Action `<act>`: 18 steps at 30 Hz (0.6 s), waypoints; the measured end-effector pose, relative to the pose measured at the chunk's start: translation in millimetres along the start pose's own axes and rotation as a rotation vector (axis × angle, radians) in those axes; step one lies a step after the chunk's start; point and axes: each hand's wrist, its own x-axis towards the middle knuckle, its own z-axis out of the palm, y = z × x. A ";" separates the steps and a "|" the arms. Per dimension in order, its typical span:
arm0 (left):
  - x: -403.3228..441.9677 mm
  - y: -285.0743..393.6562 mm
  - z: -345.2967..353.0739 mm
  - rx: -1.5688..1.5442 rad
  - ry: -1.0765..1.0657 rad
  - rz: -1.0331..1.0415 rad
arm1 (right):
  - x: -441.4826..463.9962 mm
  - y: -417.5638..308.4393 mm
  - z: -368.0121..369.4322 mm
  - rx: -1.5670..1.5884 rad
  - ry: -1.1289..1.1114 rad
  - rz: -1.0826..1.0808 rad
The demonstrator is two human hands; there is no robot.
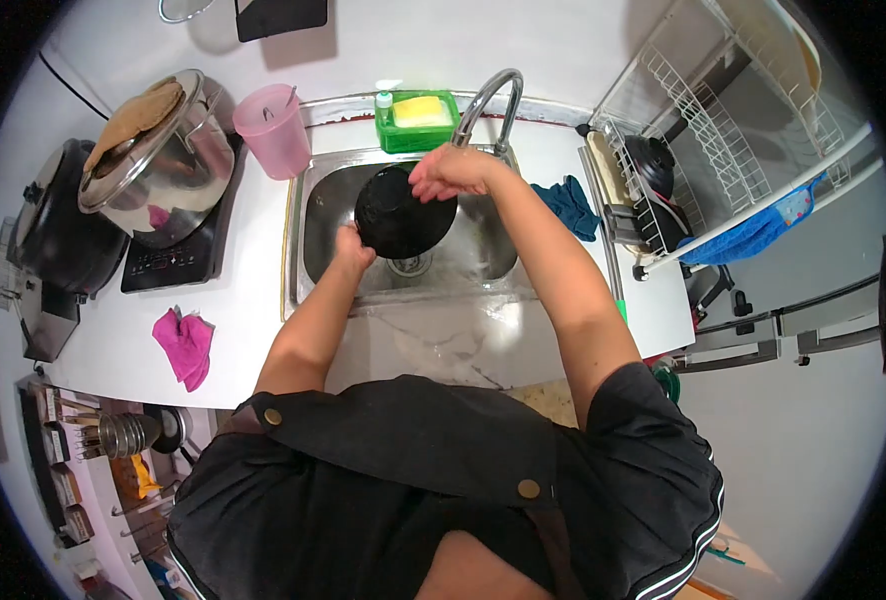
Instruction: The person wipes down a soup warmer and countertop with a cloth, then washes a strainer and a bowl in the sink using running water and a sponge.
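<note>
A round black vessel is tilted over the steel sink. My left hand is closed on its left edge. My right hand is at its upper right, just below the faucet, with fingers loosely curved and apart; whether they touch the vessel is hard to tell. Behind the sink, a green caddy holds a yellow sponge and a small bottle with a white pump.
A pink pitcher stands left of the sink, beyond it a large steel pot on a black cooktop. A pink cloth lies front left. At right are a teal cloth and a white dish rack.
</note>
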 end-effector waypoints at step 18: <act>-47.2 -46.3 57.6 -0.001 -0.146 -0.092 | -1.4 4.2 20.0 -0.135 0.017 -0.200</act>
